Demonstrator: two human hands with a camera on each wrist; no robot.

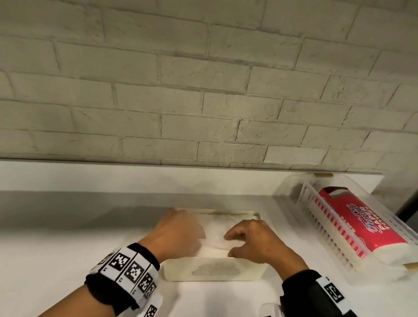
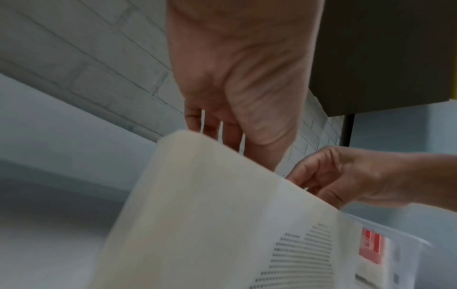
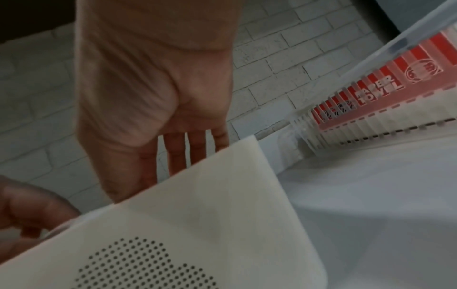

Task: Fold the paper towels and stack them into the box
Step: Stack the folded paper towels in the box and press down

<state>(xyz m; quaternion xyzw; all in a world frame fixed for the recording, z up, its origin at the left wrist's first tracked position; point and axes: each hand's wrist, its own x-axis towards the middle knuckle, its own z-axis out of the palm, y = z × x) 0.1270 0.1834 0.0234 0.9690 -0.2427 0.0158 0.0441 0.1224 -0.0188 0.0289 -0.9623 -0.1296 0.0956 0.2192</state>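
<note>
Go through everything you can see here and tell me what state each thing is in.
Box: open-topped, upright on the counter.
Paper towels: folded, lying inside the box.
Left hand: fingers straight, reaching into the box.
Right hand: fingers bent, resting on the towels.
Paper towel pack: wrapped, lying in the clear basket.

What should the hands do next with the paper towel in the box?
Probably press it flat, then lift out. Both the left hand and right hand already reach inside the cream box, fingers on the folded paper towel, which still looks rumpled.
</note>
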